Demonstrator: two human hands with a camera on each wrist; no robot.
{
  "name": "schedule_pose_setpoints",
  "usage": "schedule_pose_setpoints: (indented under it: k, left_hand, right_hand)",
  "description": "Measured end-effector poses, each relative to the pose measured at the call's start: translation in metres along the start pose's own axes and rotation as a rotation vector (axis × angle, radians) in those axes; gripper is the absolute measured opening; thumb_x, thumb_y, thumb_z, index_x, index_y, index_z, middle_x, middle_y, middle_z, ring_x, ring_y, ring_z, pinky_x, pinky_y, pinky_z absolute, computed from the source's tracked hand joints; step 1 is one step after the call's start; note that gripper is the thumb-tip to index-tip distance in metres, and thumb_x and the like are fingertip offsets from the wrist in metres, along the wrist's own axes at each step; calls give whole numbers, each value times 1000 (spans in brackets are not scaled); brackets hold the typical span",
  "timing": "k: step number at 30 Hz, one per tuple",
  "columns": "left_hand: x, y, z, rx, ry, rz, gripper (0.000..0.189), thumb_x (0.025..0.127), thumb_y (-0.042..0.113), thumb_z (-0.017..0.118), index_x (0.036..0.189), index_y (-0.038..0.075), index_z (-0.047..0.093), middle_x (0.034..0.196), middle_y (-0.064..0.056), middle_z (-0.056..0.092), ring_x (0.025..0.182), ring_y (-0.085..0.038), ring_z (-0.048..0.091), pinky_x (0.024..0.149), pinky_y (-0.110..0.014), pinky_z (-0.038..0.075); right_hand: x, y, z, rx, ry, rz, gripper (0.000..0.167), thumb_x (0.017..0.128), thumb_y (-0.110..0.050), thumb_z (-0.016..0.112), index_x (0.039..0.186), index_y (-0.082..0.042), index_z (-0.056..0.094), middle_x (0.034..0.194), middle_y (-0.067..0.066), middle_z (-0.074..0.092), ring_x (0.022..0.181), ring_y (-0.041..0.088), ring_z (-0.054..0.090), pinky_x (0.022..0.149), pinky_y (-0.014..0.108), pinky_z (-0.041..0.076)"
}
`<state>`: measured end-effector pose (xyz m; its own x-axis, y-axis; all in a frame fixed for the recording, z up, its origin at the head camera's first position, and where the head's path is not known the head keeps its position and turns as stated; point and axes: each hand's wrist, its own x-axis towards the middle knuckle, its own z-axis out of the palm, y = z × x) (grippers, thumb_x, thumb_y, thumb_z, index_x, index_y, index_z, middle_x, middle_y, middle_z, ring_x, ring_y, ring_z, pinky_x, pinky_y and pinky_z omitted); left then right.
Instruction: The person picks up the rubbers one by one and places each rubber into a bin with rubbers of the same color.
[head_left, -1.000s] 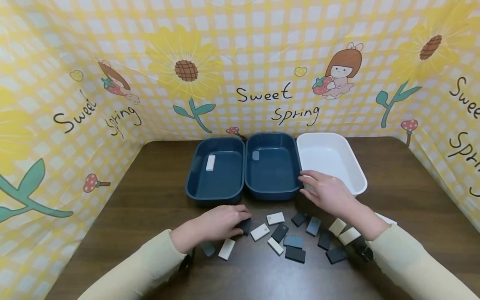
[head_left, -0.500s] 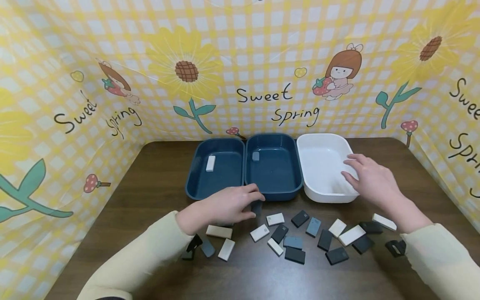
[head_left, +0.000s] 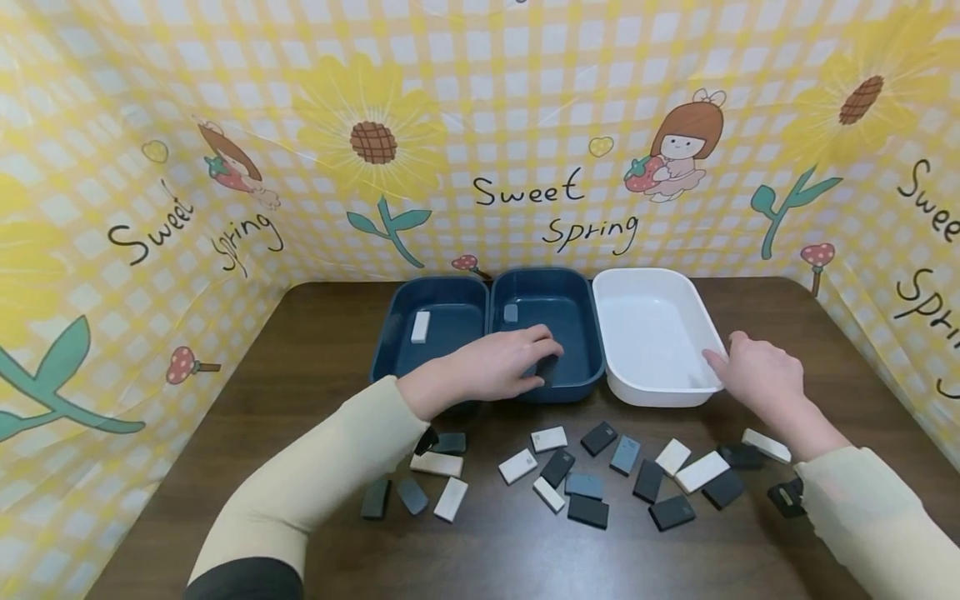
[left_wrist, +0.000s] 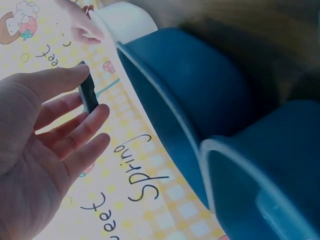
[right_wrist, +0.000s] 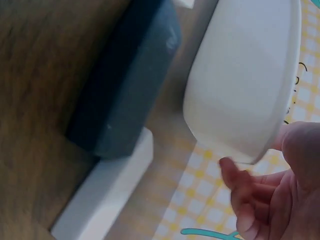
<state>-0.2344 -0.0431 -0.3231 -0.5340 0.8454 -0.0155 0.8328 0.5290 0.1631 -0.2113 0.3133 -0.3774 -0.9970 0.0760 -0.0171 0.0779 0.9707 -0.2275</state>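
My left hand (head_left: 502, 362) pinches a small dark rectangular block (left_wrist: 89, 95) between thumb and fingertips. In the head view it is over the front part of the middle dark blue bin (head_left: 573, 387), which has one grey-blue piece (head_left: 511, 313) at its back left. On the right, my right hand (head_left: 761, 375) grips the side rim of the white bin (head_left: 660, 396), its thumb over the edge and its fingers curled outside. The right wrist view has the fingertips (right_wrist: 227, 167) at that bin's lower corner.
A second dark blue bin (head_left: 390, 333), on the left, contains a white block (head_left: 421, 327). Black, white and grey-blue blocks lie scattered along the table (head_left: 487, 550) in front of the bins. A dark block (right_wrist: 135, 85) overlaps a white one near the right wrist.
My left hand has lifted the dark block from the table and carried it forward and right over the middle bin. The right hand has moved from the white bin's front left corner to its right rim.
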Motion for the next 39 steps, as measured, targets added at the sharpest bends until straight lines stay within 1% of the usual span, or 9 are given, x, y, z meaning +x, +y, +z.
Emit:
schedule_pose_setpoints:
  k: [5,8,11,18,23,26,29,35,39]
  left_hand:
    - [26,0,-7,28,-16,11,45,94,20,67,135,9,54,123,-4,53,97,-11,56,85,-22,48]
    - [41,-2,-10,36,-33,2,45,94,20,66,136,8,53,124,-5,53,97,-11,56,85,-21,47]
    - [58,-5,-11,43,-51,-17,46,94,20,66,137,8,52,124,-6,53,98,-12,56,86,-21,46]
    - [101,-12,-11,61,-80,-74,45,95,20,65,136,7,52,126,-7,53,107,-15,53,95,-24,42]
    - [133,-12,-7,58,-101,-101,43,94,20,66,133,8,54,120,-5,55,101,-14,52,92,-22,43]
    - [150,-9,-3,57,-128,-122,40,94,20,65,131,9,55,117,-4,55,100,-13,52,89,-22,43]
    - [165,-6,1,83,-167,-143,36,96,16,62,130,10,55,119,-2,56,102,-13,51,91,-23,42]
    - [185,-2,15,203,-265,-156,29,98,11,56,127,13,57,118,-1,59,99,-12,53,89,-22,43]
    - [191,-3,25,265,-304,-127,25,99,13,56,123,14,59,113,0,62,95,-12,54,86,-22,44]
  right_hand:
    - [4,-2,5,20,-11,-24,43,97,-26,57,102,17,52,67,17,55,59,30,51,49,39,40]
    - [7,-2,7,13,-3,-42,33,96,-19,54,95,15,56,65,14,53,58,30,51,48,40,39]
    - [9,-2,8,15,-6,-46,28,95,-14,52,92,13,59,63,13,52,58,30,50,48,40,39]
    - [10,0,10,6,-18,-33,28,94,-14,50,90,11,61,61,11,51,57,30,50,48,40,39]
    - [10,1,9,1,-24,-20,29,95,-14,49,89,12,61,60,12,50,56,29,50,48,40,38]
    - [9,0,9,12,-26,-12,29,95,-13,48,90,12,60,61,11,50,56,29,50,48,39,38]
    - [8,1,9,17,-21,-11,28,95,-13,48,91,12,60,61,12,51,56,29,50,48,39,38]
    - [8,-1,10,22,-9,-12,29,95,-13,48,96,13,60,61,11,52,56,29,50,47,39,38]
    - [8,-3,10,14,14,-19,27,94,-13,49,91,12,61,60,11,52,55,29,50,46,40,38]
